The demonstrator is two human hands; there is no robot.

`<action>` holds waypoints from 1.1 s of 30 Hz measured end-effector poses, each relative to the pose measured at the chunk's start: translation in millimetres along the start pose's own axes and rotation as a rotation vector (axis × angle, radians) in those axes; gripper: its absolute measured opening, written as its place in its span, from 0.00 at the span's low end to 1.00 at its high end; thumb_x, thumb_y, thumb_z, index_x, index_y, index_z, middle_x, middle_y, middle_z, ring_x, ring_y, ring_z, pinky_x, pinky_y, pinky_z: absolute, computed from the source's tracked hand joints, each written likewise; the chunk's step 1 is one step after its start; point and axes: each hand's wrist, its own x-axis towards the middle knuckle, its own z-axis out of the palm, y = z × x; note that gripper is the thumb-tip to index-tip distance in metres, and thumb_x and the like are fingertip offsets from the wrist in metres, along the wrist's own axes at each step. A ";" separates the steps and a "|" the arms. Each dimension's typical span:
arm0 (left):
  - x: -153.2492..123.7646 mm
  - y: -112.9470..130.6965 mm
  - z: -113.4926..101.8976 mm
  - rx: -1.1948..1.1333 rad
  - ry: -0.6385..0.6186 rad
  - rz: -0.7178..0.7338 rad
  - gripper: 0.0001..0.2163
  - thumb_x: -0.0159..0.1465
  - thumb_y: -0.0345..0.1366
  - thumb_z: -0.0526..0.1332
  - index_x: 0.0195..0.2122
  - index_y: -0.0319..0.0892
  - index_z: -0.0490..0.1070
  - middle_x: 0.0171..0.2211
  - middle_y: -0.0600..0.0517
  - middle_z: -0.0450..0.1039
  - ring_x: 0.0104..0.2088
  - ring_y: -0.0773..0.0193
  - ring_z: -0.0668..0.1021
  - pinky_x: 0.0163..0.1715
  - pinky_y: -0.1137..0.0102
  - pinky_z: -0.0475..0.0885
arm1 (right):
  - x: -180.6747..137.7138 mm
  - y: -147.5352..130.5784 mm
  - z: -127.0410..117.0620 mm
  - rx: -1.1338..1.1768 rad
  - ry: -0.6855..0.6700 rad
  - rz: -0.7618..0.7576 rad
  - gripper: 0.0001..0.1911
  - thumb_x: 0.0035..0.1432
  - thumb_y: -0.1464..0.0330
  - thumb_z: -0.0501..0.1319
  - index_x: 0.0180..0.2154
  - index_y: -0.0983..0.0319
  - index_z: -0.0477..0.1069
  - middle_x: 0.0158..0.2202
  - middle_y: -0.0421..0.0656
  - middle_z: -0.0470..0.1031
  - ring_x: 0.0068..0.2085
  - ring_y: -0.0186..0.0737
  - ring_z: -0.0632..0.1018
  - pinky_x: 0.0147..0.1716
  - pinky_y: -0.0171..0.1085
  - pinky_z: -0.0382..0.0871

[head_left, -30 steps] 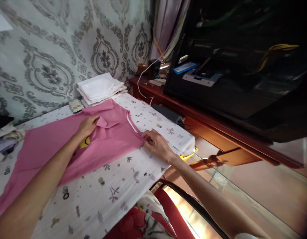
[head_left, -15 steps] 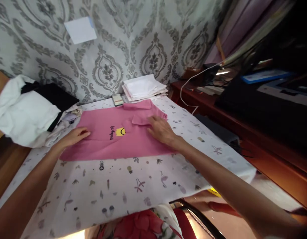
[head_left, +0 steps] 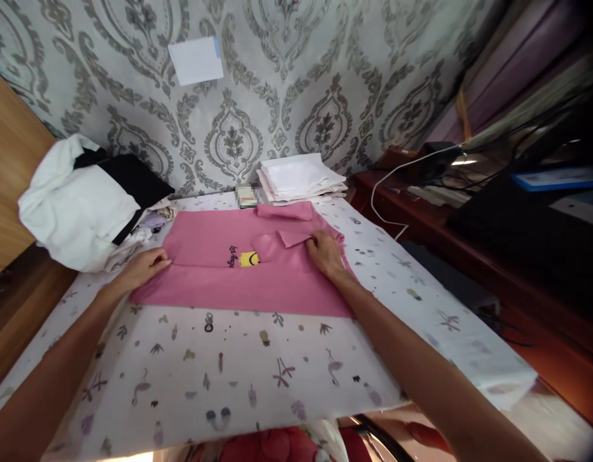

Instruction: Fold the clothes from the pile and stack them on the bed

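A pink T-shirt (head_left: 205, 231) with black lettering and a yellow smile print lies sideways across the patterned sheet, its near side folded over toward the middle. At its left end, my left hand (head_left: 145, 268) pinches the hem along the fold. My right hand (head_left: 325, 253) is closed on the shirt near the right end, by the shoulder, with a sleeve flap sticking out to the left of the fingers. The fold partly covers the yellow print. Another sleeve lies folded in along the far edge.
White and black clothes (head_left: 85, 205) are heaped at the left. Folded white cloths (head_left: 301, 176) are stacked at the back, beside a small blurred box (head_left: 247, 195). A white cable (head_left: 376, 192) trails over the reddish-brown desk (head_left: 361, 183) at the right.
The near side of the shirt now lies further over, covering part of the lettering and smile. My right hand has closed on the cloth near the shoulder. The view has shifted left.
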 end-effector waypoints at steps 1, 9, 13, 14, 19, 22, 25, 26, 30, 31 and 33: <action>0.5 0.4 1.4 0.011 -0.003 0.001 0.17 0.61 0.53 0.53 0.28 0.45 0.64 0.25 0.55 0.69 0.27 0.62 0.70 0.30 0.69 0.62 | 0.4 0.1 0.2 0.001 0.001 0.000 0.12 0.58 0.71 0.50 0.32 0.61 0.72 0.37 0.51 0.77 0.42 0.50 0.74 0.45 0.46 0.68; 0.4 -5.3 -17.7 -0.180 -0.045 -0.152 0.22 0.64 0.55 0.49 0.34 0.42 0.73 0.33 0.49 0.77 0.35 0.57 0.75 0.38 0.66 0.69 | 1.9 6.6 5.4 0.007 0.014 -0.020 0.13 0.57 0.70 0.51 0.35 0.63 0.74 0.40 0.53 0.79 0.44 0.52 0.75 0.46 0.47 0.68; -9.0 -13.8 -22.3 -0.227 -0.095 -0.191 0.20 0.62 0.55 0.54 0.37 0.43 0.73 0.27 0.53 0.72 0.27 0.61 0.73 0.28 0.69 0.67 | 4.5 11.1 7.2 0.025 0.010 -0.025 0.13 0.56 0.68 0.52 0.36 0.62 0.75 0.40 0.53 0.79 0.44 0.52 0.75 0.44 0.46 0.68; -11.5 -15.1 -20.8 -0.238 -0.117 -0.178 0.18 0.60 0.53 0.57 0.39 0.44 0.73 0.27 0.54 0.71 0.27 0.62 0.73 0.27 0.70 0.66 | 4.8 11.5 7.2 0.026 0.008 -0.025 0.12 0.56 0.67 0.53 0.35 0.61 0.75 0.40 0.52 0.78 0.43 0.52 0.75 0.44 0.46 0.68; -20.4 -17.2 -8.6 -0.030 -0.037 -0.119 0.12 0.60 0.46 0.55 0.39 0.45 0.70 0.30 0.53 0.74 0.31 0.60 0.74 0.32 0.69 0.68 | 4.7 10.2 5.2 0.002 -0.006 -0.025 0.12 0.57 0.67 0.51 0.33 0.61 0.73 0.38 0.52 0.78 0.43 0.51 0.75 0.44 0.47 0.68; -24.8 -3.7 -2.5 0.225 0.024 -0.161 0.12 0.62 0.40 0.53 0.42 0.45 0.71 0.40 0.47 0.77 0.42 0.51 0.77 0.42 0.61 0.70 | 3.5 6.5 1.9 0.012 -0.022 -0.023 0.12 0.58 0.68 0.51 0.34 0.62 0.73 0.39 0.53 0.78 0.43 0.51 0.75 0.45 0.47 0.68; -32.0 25.4 8.5 0.331 0.165 -0.107 0.18 0.66 0.40 0.51 0.54 0.42 0.68 0.55 0.39 0.72 0.56 0.45 0.72 0.54 0.54 0.67 | 1.6 1.1 -2.0 0.023 -0.034 -0.003 0.13 0.59 0.70 0.51 0.36 0.63 0.74 0.41 0.54 0.78 0.45 0.51 0.75 0.48 0.47 0.68; -35.1 35.4 13.9 0.295 0.172 -0.057 0.21 0.68 0.42 0.49 0.59 0.42 0.64 0.60 0.39 0.68 0.60 0.46 0.70 0.57 0.54 0.65 | 0.9 -0.7 -3.2 0.024 -0.037 0.005 0.13 0.60 0.70 0.51 0.36 0.64 0.74 0.42 0.54 0.78 0.46 0.51 0.75 0.49 0.48 0.67; -43.3 51.7 35.9 0.114 -0.043 0.060 0.28 0.70 0.50 0.46 0.68 0.45 0.53 0.68 0.44 0.59 0.65 0.51 0.66 0.63 0.58 0.63 | -1.7 -6.0 -7.4 0.040 -0.046 0.039 0.13 0.61 0.71 0.51 0.36 0.64 0.74 0.43 0.54 0.78 0.47 0.50 0.76 0.51 0.47 0.67; -42.1 49.3 38.7 0.113 -0.067 0.034 0.29 0.70 0.52 0.46 0.68 0.44 0.54 0.68 0.43 0.59 0.66 0.50 0.66 0.63 0.56 0.62 | -2.0 -6.6 -8.3 0.062 -0.047 0.047 0.13 0.61 0.71 0.51 0.37 0.65 0.74 0.43 0.54 0.78 0.47 0.50 0.76 0.52 0.48 0.67; -34.0 44.1 39.5 0.134 -0.022 -0.032 0.31 0.69 0.53 0.45 0.67 0.38 0.56 0.67 0.38 0.60 0.65 0.47 0.66 0.64 0.53 0.61 | -2.0 -6.8 -9.7 0.131 -0.047 0.057 0.13 0.61 0.72 0.52 0.40 0.66 0.75 0.45 0.55 0.78 0.49 0.50 0.76 0.53 0.49 0.67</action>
